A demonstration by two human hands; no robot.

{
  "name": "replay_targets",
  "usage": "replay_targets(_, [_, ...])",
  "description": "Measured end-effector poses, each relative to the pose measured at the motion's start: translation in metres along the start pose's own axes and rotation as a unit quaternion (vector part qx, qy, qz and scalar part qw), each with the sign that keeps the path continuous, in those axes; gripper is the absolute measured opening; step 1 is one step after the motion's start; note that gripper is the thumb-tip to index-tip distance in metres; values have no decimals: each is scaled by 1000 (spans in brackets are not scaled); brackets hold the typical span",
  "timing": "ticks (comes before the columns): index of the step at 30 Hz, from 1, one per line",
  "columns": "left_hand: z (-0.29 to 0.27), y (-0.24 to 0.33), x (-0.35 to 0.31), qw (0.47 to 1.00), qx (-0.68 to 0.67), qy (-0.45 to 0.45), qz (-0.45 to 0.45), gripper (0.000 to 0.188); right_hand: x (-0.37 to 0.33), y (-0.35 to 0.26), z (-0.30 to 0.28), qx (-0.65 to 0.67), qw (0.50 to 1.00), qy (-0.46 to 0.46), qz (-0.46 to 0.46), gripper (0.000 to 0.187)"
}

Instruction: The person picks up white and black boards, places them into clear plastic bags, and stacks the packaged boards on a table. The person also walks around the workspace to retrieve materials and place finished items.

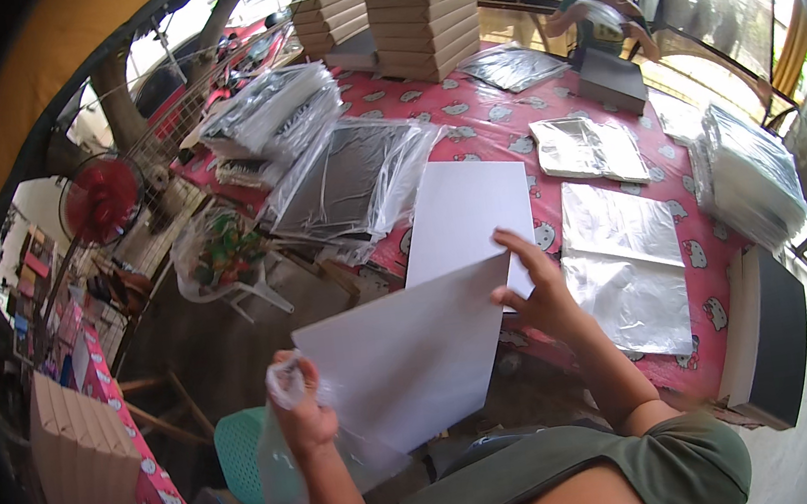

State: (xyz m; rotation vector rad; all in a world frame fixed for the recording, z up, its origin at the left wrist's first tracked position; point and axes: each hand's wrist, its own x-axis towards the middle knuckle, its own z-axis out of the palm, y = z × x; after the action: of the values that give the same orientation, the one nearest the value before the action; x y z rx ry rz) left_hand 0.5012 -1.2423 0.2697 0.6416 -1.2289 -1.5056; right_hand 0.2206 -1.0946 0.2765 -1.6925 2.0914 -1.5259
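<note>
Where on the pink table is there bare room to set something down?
The widest patch of pink tablecloth lies between the brown carton stack and the flat-lying white board. A narrower strip runs between the nearer clear bag and the black-sided box. The left side is crowded with plastic-wrapped dark packs.

Tally around the pink bench (498,119)

Two white sheets: one flat sheet (468,199) on it, one raised sheet (406,352) at its near side. Two hands there: one left hand (303,405), one right hand (544,285). Three stacks of brown boxes (427,32): two on its far end, one left of it. One black box (772,338) at its right edge. One red fan (105,198), one teal chair (243,458), both left of it.
</note>
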Motion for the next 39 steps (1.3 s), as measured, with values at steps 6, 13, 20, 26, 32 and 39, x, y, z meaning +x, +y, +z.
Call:
replay_targets(6, [4,3,104,997,-46,19,-53,26,7,13,2,323,942,15,90,49])
replay_targets(13, [35,3,176,980,-148,-116,-60,29,43,-13,8,266,942,152,139,37])
replay_targets(20, [103,51,263,964,-9,-195,178,28,139,-30,-78,-105,952,259,-122,27])
replay_targets(26, [99,9,246,959,102,-180,193,30,88,9,-92,-234,950,205,34,21])
replay_targets(32, [60,-123,194,859,137,-409,277,41,1,132,-27,56,991,68,101,30])
replay_targets(39, [17,-191,132,828,358,-384,198,37,-56,203,22,-128,990,49,36,28])
